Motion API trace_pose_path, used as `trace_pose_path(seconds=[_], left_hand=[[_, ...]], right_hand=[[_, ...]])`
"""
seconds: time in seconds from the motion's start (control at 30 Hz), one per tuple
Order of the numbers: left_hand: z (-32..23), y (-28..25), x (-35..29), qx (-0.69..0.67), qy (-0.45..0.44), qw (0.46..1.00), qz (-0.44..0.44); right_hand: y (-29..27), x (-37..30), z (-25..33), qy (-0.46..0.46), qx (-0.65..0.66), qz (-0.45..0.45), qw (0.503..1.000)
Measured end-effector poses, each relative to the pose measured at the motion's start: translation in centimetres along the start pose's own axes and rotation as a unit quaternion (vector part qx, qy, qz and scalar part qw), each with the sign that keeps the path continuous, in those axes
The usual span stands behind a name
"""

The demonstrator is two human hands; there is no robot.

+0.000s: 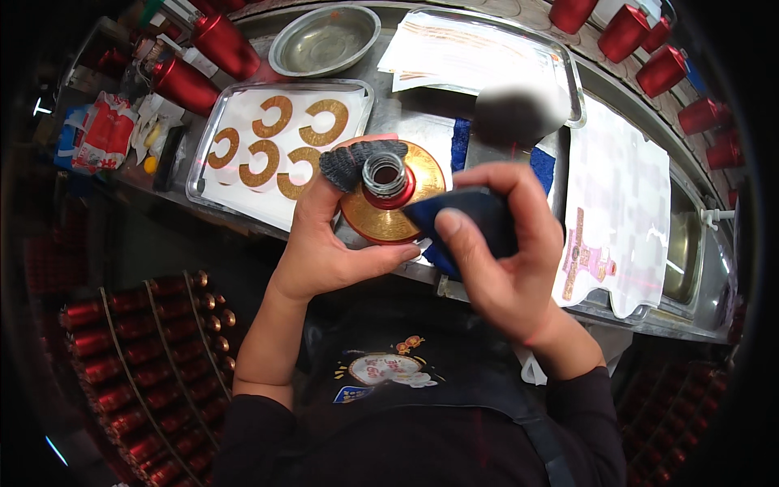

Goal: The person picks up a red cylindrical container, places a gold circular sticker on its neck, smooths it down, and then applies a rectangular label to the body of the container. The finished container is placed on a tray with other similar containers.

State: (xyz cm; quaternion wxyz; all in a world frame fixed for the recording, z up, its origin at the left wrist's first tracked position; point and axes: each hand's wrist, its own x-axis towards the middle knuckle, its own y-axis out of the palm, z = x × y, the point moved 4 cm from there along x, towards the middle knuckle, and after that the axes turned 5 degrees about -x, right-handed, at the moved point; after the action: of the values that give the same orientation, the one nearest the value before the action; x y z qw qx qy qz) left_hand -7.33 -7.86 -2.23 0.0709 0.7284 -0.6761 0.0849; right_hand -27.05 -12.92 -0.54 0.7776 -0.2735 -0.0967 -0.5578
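My left hand [324, 243] is closed around a red bottle, its open threaded neck [385, 174] facing up at me. Dark knitted fabric [347, 164] covers some of that hand's fingers. A gold ring-shaped label [369, 217] lies on the bottle's shoulder around the neck. In my right hand [511, 280] is a dark blue flat pad [479, 217], gripped between thumb and fingers. Its pointed left edge meets or nearly meets the right side of the gold label. The bottle's body is hidden beneath its shoulder.
Left, a metal tray [197, 174] holds several gold C-shaped labels [260, 162]. Behind are a metal bowl [324, 45] and white sheets [454, 49]. A blurred grey round object [519, 118] stands near blue cloth [542, 166]. Red bottles [185, 84] line both sides; racked bottles [146, 357] sit lower left.
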Motion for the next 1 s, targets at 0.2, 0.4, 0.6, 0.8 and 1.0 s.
trace_pose_path(seconds=[0.2,0.4,0.6,0.8,1.0], left_hand=[[-0.1,0.2,0.1,0.020,0.027,0.999,-0.008],[-0.4,0.1,0.0,0.045,-0.005,0.999,-0.015],[-0.2,0.1,0.1,0.052,0.026,0.998,-0.010],[-0.7,0.3,0.2,0.045,0.004,0.999,0.004],[-2.4,1.8,-0.1,-0.096,-0.055,0.989,-0.101]], right_hand=[[-0.3,5.0,-0.5,0.055,-0.013,-0.058,0.997],[-0.4,3.9,1.4,0.005,-0.047,-0.060,0.997],[-0.7,4.0,-0.2,-0.100,-0.051,0.010,0.994],[-2.6,4.7,-0.7,-0.120,-0.004,0.020,0.993],[-1.4,4.7,-3.6,0.244,0.252,0.105,0.931]])
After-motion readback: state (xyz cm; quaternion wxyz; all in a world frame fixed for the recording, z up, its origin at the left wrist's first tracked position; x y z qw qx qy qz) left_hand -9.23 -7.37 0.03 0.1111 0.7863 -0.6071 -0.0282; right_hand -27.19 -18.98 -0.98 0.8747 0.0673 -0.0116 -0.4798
